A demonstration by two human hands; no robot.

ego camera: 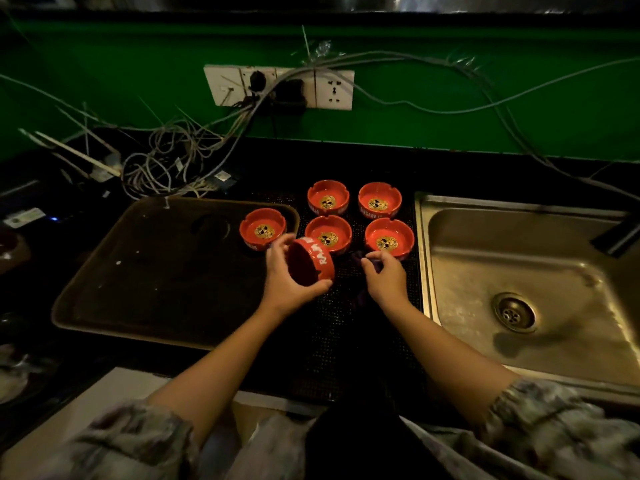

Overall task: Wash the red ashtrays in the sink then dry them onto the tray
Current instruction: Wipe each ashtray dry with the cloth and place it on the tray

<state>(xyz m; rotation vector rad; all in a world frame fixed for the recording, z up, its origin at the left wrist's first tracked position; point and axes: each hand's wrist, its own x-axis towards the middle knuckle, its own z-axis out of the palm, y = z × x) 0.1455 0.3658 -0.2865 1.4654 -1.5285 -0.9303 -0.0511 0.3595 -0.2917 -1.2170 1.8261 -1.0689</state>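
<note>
My left hand (284, 283) grips a red ashtray (310, 262), tilted on its side above the dark perforated mat, just right of the brown tray (149, 271). My right hand (387, 277) pinches a dark purple cloth (363, 271) lying on the mat. One red ashtray (262, 230) stands upright on the tray's far right corner. Several more red ashtrays stand on the mat beyond my hands, among them one (328, 233) in the middle and one (389, 238) nearest the steel sink (526, 271), which lies to the right.
A dark tap spout (616, 233) reaches over the sink's far right edge. Tangled grey cables (173, 161) lie behind the tray under a wall socket strip (278, 86) on the green wall. The counter's front edge is near my body.
</note>
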